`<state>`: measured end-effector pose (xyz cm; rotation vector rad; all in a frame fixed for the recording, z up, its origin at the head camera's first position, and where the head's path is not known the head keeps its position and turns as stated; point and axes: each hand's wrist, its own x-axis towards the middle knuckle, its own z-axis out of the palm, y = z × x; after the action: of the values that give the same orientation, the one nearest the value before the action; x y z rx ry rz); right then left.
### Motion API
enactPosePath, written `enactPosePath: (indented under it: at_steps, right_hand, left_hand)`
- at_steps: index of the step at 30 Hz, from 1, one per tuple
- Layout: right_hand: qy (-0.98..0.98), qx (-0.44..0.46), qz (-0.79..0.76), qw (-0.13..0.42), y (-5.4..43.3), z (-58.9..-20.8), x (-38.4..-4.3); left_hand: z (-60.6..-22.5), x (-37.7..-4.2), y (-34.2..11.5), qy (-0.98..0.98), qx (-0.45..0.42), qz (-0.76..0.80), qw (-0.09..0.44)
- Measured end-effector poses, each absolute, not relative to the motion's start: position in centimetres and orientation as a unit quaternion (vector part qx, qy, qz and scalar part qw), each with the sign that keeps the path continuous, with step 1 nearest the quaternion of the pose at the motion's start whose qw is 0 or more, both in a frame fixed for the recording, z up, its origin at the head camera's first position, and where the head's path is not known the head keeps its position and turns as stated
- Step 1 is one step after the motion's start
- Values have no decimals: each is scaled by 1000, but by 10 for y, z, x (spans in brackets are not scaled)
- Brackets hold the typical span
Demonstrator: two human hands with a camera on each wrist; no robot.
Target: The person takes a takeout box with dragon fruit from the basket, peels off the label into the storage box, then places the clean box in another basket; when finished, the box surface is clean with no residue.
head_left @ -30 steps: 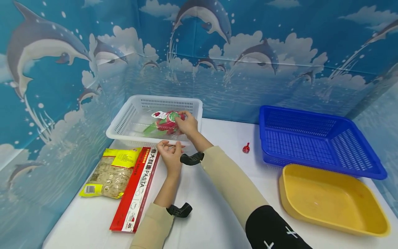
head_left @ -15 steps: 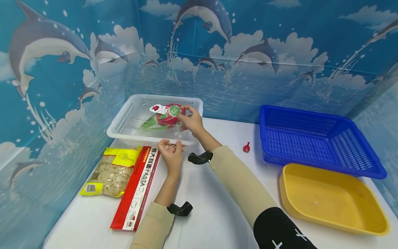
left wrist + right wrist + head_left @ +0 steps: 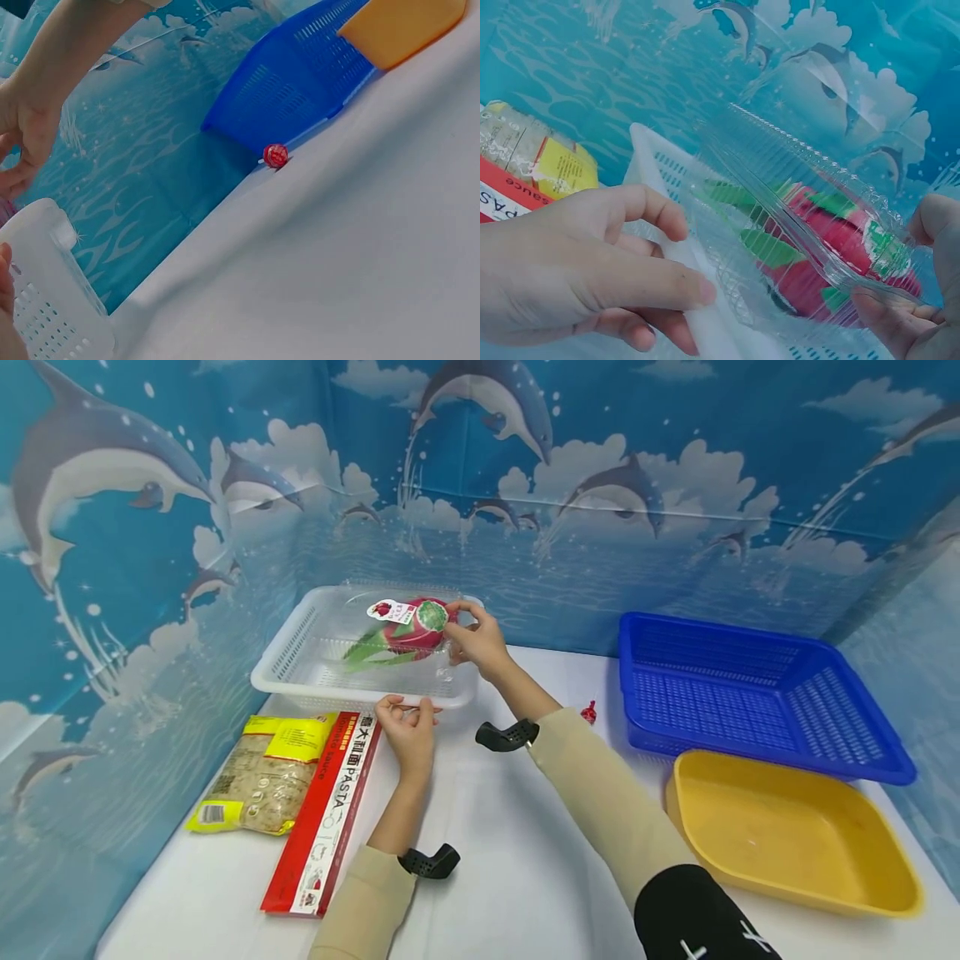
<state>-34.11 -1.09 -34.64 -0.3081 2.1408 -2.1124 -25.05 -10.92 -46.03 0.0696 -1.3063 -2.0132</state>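
Observation:
A white perforated basket (image 3: 292, 681) stands at the back left. My left hand (image 3: 408, 739) holds its front rim with curled fingers. In and partly above this basket is a clear plastic box (image 3: 780, 202) with a red and green dragon fruit (image 3: 405, 639) inside; a white label and a round green sticker show on the box. My right hand (image 3: 477, 639) pinches the box at its right end, which is raised and tilted above the basket's right side. From the right wrist view, the thumb and fingers grip the box's edge, and my left hand (image 3: 592, 262) is at the rim.
Left of my left arm lie a red PASTA packet (image 3: 330, 810) and a yellow-and-clear bag (image 3: 270, 777). A red wrapped lollipop (image 3: 275, 156) is on the white table near the blue basket (image 3: 757, 693). A yellow tub (image 3: 795, 835) stands in front of that basket.
My right hand has moved right and slightly up with the clear box, whose right end has risen. The left hand stays at the white basket's rim.

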Motion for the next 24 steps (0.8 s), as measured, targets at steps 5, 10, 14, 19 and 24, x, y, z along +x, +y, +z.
enactPosePath:
  at_steps: [5, 10, 14, 19, 24]
  right_hand:
    - [715, -102, -689, 58, 1, -337, -342]
    - [717, -86, -690, 56, 13, -327, -342]
    - [717, -83, -690, 50, 22, -321, -342]
    - [719, -80, -689, 42, 33, -316, -341]
    - [718, -69, -691, 35, 45, -312, -340]
  left_hand:
    - [-458, -249, -109, -497, 28, -790, 358]
    - [-459, -250, -110, -496, 19, -791, 358]
    - [-458, -249, -110, -499, 17, -789, 357]
    - [-459, -250, -110, -495, 12, -789, 363]
    - [-460, -251, -110, -489, 6, -791, 367]
